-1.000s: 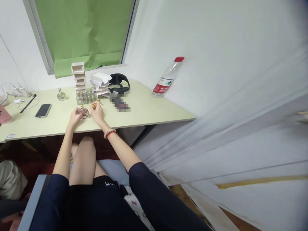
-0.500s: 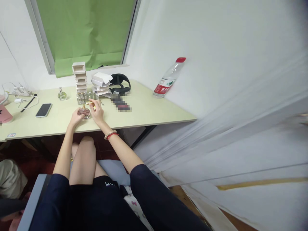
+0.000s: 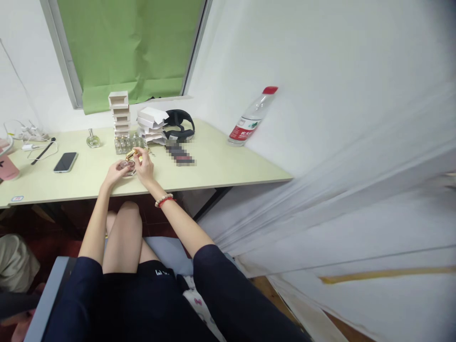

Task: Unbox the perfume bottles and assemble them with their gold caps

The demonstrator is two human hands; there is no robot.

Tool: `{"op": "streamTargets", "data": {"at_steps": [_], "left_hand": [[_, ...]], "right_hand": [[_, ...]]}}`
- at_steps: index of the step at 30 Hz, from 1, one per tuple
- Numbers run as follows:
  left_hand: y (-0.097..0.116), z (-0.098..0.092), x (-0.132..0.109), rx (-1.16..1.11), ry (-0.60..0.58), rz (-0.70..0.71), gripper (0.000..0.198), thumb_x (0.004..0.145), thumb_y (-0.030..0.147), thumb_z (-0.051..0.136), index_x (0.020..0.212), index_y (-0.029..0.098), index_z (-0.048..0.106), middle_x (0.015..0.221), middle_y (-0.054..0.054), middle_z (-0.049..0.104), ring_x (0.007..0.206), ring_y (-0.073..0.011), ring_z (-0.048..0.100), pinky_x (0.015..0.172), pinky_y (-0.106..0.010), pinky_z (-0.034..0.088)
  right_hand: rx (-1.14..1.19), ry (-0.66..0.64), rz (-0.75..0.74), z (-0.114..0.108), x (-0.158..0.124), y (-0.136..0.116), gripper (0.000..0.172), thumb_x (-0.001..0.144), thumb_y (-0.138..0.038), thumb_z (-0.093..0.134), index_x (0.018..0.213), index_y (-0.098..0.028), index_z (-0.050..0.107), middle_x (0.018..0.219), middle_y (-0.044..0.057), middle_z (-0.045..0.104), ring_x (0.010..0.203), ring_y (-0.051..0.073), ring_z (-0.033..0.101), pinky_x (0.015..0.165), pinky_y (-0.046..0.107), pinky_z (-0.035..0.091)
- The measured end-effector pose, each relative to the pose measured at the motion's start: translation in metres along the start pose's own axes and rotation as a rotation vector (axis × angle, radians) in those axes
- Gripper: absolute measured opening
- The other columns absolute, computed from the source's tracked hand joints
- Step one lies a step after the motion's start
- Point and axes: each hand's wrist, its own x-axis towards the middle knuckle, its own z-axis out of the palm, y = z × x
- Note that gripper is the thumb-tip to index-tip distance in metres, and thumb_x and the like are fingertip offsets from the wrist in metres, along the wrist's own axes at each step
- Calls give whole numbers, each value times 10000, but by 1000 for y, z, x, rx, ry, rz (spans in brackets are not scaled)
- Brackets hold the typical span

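Near the desk's front edge, my left hand [image 3: 115,174] is closed around a pinkish glass perfume bottle [image 3: 128,168]. My right hand [image 3: 144,166] pinches a shiny gold cap [image 3: 131,154] between thumb and fingertips. The cap is tilted and sits over the neck of the bottle; whether it touches the neck I cannot tell. Just behind both hands stands a cluster of small clear glass bottles [image 3: 123,144], partly covered by the right hand. Another round perfume bottle [image 3: 93,139], with a yellow-green tint, stands alone to the left.
A stack of open white boxes [image 3: 121,115] and a pile of folded white cartons [image 3: 151,121] stand behind. A black headset [image 3: 181,124] lies beside them. A water bottle [image 3: 249,121] is by the right wall. A phone [image 3: 66,162] and white cables [image 3: 33,147] lie left.
My right hand has tipped the gold cap from nearly level to a slant and brought it over the bottle's neck. My left hand keeps its hold.
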Motion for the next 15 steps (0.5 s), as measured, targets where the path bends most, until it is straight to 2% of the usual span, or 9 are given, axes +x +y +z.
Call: {"op": "streamTargets", "data": {"at_steps": [9,15], "left_hand": [[4,1,-2,82,17,18,245,715,343,700,843,146,630,791,-29,664,740,-149,608,723,-272,492],[4,-3,0,70,29,109,186,759,343,597,751,160,630,793,-36,665,801,-174,597,796,-289,464]], "right_hand": [[-23,-82,-105,-3,-1,-7,440,1023,-368,223,1307,-236,532,1318,74,566,1176,169,552,1032,312,447],[-4,-76,-116,-6,-3,-8,410,1015,-341,253,1288,-239,542,1277,71,570,1061,159,596,935,277,497]]}}
